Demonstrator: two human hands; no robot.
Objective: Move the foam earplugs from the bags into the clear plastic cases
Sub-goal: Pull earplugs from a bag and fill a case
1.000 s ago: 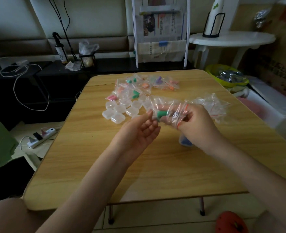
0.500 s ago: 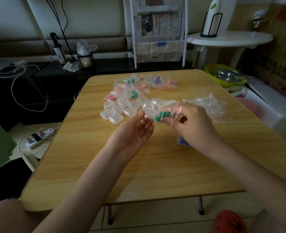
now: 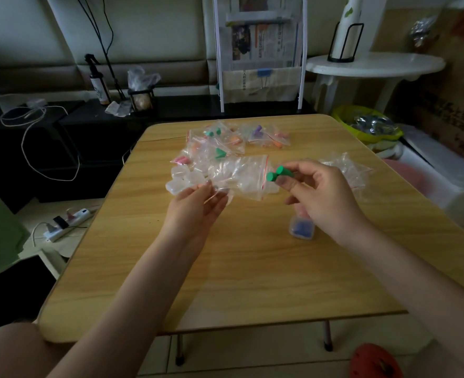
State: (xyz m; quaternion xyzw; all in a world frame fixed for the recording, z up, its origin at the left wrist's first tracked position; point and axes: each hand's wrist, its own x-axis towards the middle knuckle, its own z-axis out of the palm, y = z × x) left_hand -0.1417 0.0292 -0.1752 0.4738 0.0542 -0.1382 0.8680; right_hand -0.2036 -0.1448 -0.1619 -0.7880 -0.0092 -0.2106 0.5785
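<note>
My right hand (image 3: 322,195) pinches two green foam earplugs (image 3: 278,173) just outside the red-zip mouth of a clear bag (image 3: 241,175). My left hand (image 3: 198,205) holds that bag by its closed end, above the table. Behind it lie several empty clear plastic cases (image 3: 181,181) and several bags of green, orange, pink and purple earplugs (image 3: 225,143). A clear case holding blue earplugs (image 3: 301,230) sits on the wooden table (image 3: 252,282) under my right hand. Emptied bags (image 3: 345,170) lie to the right.
A white round side table (image 3: 375,66) and a newspaper rack (image 3: 261,64) stand behind the table. A yellow-green bowl (image 3: 367,126) and a white box (image 3: 443,173) sit at the right. A power strip (image 3: 67,222) lies on the floor at the left.
My right hand has drawn the green earplugs out of the bag's mouth and moved right. My left hand now holds the bag's closed end, stretching it out.
</note>
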